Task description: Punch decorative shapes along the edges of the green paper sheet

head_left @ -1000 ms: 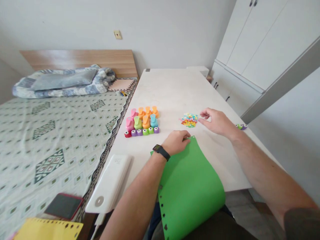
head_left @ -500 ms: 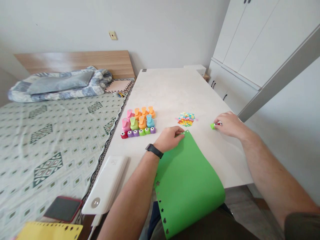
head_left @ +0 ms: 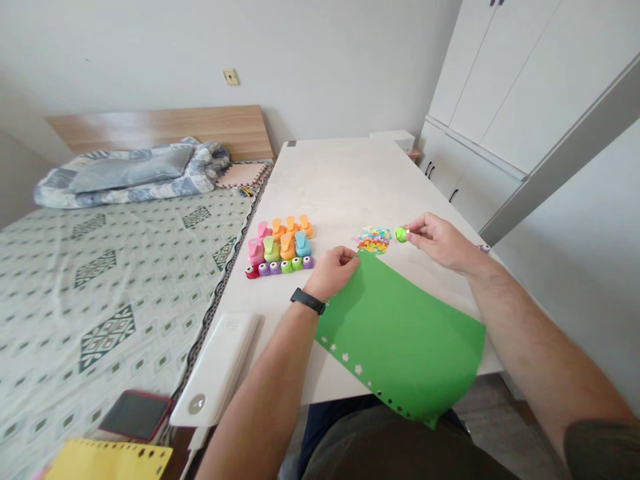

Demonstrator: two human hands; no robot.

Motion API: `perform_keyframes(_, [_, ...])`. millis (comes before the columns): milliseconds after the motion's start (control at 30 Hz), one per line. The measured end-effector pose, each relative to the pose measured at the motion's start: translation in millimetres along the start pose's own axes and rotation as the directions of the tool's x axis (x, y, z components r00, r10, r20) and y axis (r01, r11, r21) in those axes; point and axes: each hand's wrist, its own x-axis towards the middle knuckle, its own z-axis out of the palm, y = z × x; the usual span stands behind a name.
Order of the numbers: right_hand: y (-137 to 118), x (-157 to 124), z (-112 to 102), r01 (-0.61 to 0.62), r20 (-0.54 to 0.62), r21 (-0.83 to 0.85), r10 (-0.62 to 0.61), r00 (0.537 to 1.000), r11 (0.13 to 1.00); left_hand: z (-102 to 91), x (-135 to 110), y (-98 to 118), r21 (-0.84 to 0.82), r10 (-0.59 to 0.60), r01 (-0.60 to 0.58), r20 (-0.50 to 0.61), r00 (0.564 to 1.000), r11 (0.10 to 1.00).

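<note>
My left hand (head_left: 334, 272) pinches the upper corner of a green sheet of paper (head_left: 400, 333). Small shapes are punched along the sheet's lower left edge, and its near end hangs past the table edge. Between the fingertips of my right hand (head_left: 435, 240) is a small green craft punch (head_left: 401, 235), raised just right of a pile of colourful paper cut-outs (head_left: 375, 240). To the left, larger craft punches (head_left: 287, 247) in pink, orange, green and blue stand in rows behind a row of small round punches (head_left: 286, 266).
A white power device (head_left: 217, 370) with a cable lies at the table's left edge. Beside it on the bed are a dark tablet (head_left: 136, 415) and a punched yellow sheet (head_left: 110, 459). White cabinets (head_left: 490, 100) stand at the right. Another small punch (head_left: 483, 247) sits behind my right wrist.
My right hand has lifted the green punch from the right side and brought it left, near the cut-outs. The green sheet has swung round, its near end moving right.
</note>
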Motion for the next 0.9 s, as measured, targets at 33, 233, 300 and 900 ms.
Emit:
perform_keyframes(33, [-1.1, 0.9, 3.9, 0.0, 0.013, -0.001, 0.0, 1.0, 1.0, 0.4, -0.2, 0.1, 0.006, -0.008, 0.008, -0.005, 1.0, 1.0])
perform_keyframes(233, [-9.5, 4.5, 27.9, 0.026, 0.091, -0.016, -0.025, 0.996, 1.0, 6.9, -0.8, -6.8, 0.018, 0.006, -0.005, -0.084, 0.996, 1.0])
perform_keyframes(300, [-12.7, 5.9, 31.9, 0.019, 0.108, -0.014, -0.018, 0.994, 1.0, 9.0, -2.6, -9.2, 0.016, 0.001, 0.001, -0.117, 0.993, 1.0])
perform_keyframes(900, [-16.7, 10.5, 67.4, -0.022, 0.332, 0.182, -0.041, 0.942, 0.983, 19.6, -50.7, -8.4, -0.141, 0.021, -0.036, -0.105, 0.994, 0.989])
